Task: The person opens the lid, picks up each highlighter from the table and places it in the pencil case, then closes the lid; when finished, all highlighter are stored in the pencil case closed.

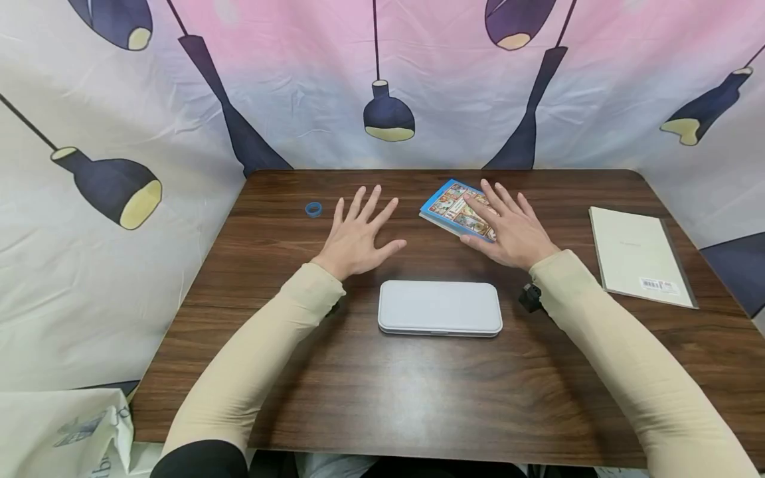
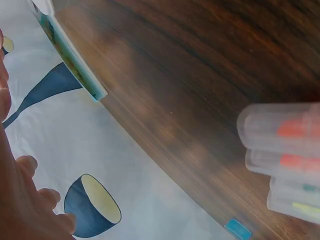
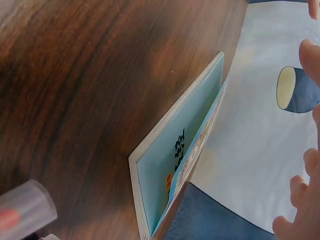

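Lying nearest on the bench (image 1: 442, 398), the closed white case (image 1: 440, 307) is apart from both hands. Off to its right is a pale pad (image 1: 633, 249). Beyond the case, the left hand (image 1: 356, 238) has its fingers straight and fanned wide, holding nothing. The right hand (image 1: 510, 232) reaches over the book (image 1: 449, 203), fingers likewise straight and parted, gripping nothing; whether they touch it I cannot tell. The right wrist view shows the book's cover (image 3: 197, 147) raised. Work at the book looks like the step in hand; the next move probably calls for lowering the right fingers to steady that cover. Farther out, a blue ring (image 1: 313, 214) lies left of the left fingers.
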{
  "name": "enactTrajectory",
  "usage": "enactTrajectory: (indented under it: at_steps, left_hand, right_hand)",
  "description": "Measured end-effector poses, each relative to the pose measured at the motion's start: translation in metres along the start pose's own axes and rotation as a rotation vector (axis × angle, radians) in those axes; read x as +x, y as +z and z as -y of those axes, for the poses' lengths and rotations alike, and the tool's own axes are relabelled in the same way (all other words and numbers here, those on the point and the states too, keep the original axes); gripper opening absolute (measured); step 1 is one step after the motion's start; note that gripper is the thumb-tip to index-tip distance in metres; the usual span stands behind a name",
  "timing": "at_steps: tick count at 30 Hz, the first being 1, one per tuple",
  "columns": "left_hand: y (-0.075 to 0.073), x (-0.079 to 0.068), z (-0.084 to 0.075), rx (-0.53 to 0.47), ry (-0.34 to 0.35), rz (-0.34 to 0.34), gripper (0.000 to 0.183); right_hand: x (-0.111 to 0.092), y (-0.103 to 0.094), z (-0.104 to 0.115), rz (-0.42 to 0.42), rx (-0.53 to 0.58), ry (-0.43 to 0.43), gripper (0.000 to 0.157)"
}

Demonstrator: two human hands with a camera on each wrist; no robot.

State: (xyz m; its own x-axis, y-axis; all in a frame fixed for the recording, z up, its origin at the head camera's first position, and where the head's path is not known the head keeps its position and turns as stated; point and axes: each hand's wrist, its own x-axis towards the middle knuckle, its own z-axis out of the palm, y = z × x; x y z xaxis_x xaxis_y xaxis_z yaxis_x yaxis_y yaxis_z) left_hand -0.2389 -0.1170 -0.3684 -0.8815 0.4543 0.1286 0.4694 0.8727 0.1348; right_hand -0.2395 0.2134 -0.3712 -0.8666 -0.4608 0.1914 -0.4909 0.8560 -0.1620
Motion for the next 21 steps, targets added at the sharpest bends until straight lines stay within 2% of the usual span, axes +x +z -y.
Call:
enactTrajectory:
  at_steps: [2,5,10,13,17,21]
  left_hand:
    - [0.0,-0.001,-0.002,-0.018,0.01,0.003,0.082]
    - [-0.003,-0.006,-0.008,-0.077,0.026,0.042,0.083]
    - [-0.006,-0.019,-0.03,-0.229,0.1,0.166,0.085]
    - [-0.006,-0.031,-0.044,-0.27,0.169,0.221,0.084]
    - [-0.004,-0.05,-0.057,-0.231,0.239,0.248,0.083]
    - [0.0,-0.064,-0.061,-0.145,0.249,0.269,0.086]
  right_hand:
    - [-0.001,0.0,0.001,0.021,0.029,-0.004,0.077]
    - [-0.008,-0.002,0.006,0.073,0.105,-0.041,0.075]
    - [-0.027,-0.003,0.023,0.158,0.204,-0.171,0.069]
    - [-0.04,-0.001,0.037,0.18,0.215,-0.25,0.067]
    - [-0.056,0.005,0.054,0.189,0.206,-0.328,0.069]
    - [-0.069,0.012,0.062,0.199,0.173,-0.35,0.073]
